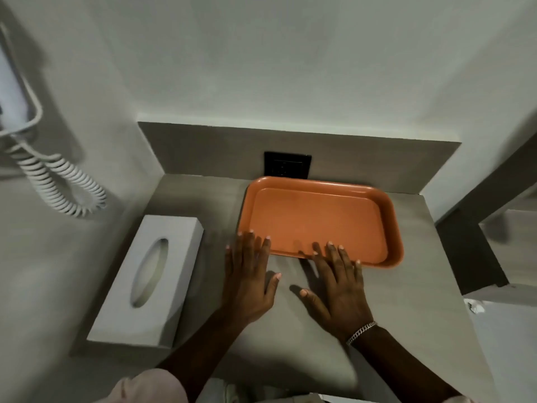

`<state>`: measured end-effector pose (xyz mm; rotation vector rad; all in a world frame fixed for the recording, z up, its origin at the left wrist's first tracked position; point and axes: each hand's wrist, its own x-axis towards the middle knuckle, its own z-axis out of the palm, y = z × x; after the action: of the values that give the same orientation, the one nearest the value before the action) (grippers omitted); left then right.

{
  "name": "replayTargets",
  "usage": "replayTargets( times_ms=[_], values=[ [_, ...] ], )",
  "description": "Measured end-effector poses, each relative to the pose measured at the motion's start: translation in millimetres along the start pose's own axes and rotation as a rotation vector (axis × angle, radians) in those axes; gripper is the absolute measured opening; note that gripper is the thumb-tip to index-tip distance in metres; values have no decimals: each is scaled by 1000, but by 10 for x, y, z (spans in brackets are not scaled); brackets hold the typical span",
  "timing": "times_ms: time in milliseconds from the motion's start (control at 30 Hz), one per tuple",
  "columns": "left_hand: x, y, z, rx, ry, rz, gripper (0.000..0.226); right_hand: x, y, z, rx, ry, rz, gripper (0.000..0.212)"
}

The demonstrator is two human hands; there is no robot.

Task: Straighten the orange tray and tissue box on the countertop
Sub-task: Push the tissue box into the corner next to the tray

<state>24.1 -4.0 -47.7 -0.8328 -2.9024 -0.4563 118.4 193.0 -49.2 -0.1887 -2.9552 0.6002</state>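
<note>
Neither grip has closed on anything, left hand (250, 280) and right hand (338, 283) lying flat and open at the near rim of the tray (319, 219), which sits skewed on the tabletop (421, 271), so an even two-handed push should square it.

On the counter (290, 330) the tray (319, 222) lies at the back right, below a wall socket (287, 165); the tissue box (151, 274) lies left of it, nearer the front

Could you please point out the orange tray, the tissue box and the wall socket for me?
orange tray (316, 219), head view, bare floor.
tissue box (174, 228), head view, top face.
wall socket (287, 165), head view, black faceplate.
</note>
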Motion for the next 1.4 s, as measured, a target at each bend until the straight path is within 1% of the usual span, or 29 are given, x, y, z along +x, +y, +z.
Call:
replayTargets(
  times_ms=[100, 200, 367, 433, 567, 667, 733, 833, 1133, 1400],
  values=[
    [-117, -171, -169, -6, 74, -87, 81, -36, -281, 73, 50, -46, -157, 79],
    [-214, -353, -334, 44, 122, -198, 83, 14, -570, 163, 47, -110, -299, 77],
    [-379, -727, -555, 101, 178, -378, 93, 227, -1001, 332, 40, -197, -460, 76],
    [-437, -879, -598, 116, 148, -459, 98, 316, -1107, 425, 23, -250, -493, 78],
    [-555, -1140, -625, 129, 16, -621, 107, 483, -1238, 660, -106, -360, -548, 82],
    [-553, -1218, -651, 97, 24, -735, 113, 558, -1284, 825, -208, -440, -577, 87],
    [-504, -1236, -671, 62, 25, -816, 117, 561, -1280, 901, -279, -457, -593, 88],
    [-441, -1264, -690, 73, 14, -847, 120, 547, -1266, 938, -298, -452, -588, 88],
    [-39, -1495, -728, 68, 68, -870, 120, 539, -1294, 908, -239, -458, -583, 91],
    [302, -1732, -695, 154, 6, -846, 121, 562, -1304, 930, -205, -449, -569, 92]
  ],
)
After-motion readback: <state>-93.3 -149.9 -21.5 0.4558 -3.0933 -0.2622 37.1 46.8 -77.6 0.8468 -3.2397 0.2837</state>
